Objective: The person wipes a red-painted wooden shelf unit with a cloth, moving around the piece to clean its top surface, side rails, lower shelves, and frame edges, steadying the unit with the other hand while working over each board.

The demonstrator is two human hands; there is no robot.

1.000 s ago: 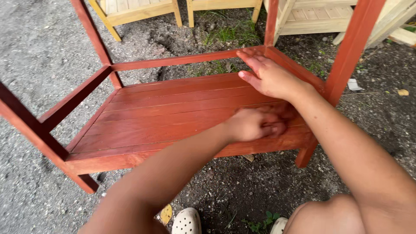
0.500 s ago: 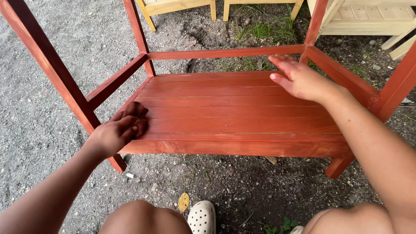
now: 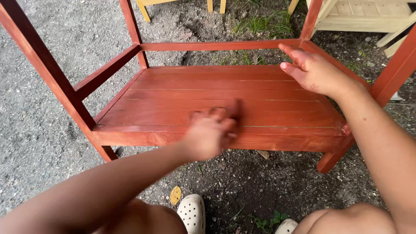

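Two hands work on one red-stained slatted wooden shelf, the lower deck of a red-stained wooden frame that stands on the ground in front of my knees. My left hand lies over the front slat near its middle; it is blurred, the fingers look curled together, and I cannot tell whether they pinch anything against the wood. My right hand rests on the back right corner of the frame, fingers pressed together and extended, palm against the side rail, nothing gripped.

Step in hand, as I judge it: rubbing the shelf surface while the right hand steadies the frame. A next pass would call for even pressure along the grain and a firm brace at the corner.

Four red-stained upright legs rise from the shelf corners; the nearest left leg crosses the view. The setting is outdoors: grey gravel ground, dark soil, patches of grass. Unstained pale wooden furniture stands behind. My white perforated clog sits below the shelf front.
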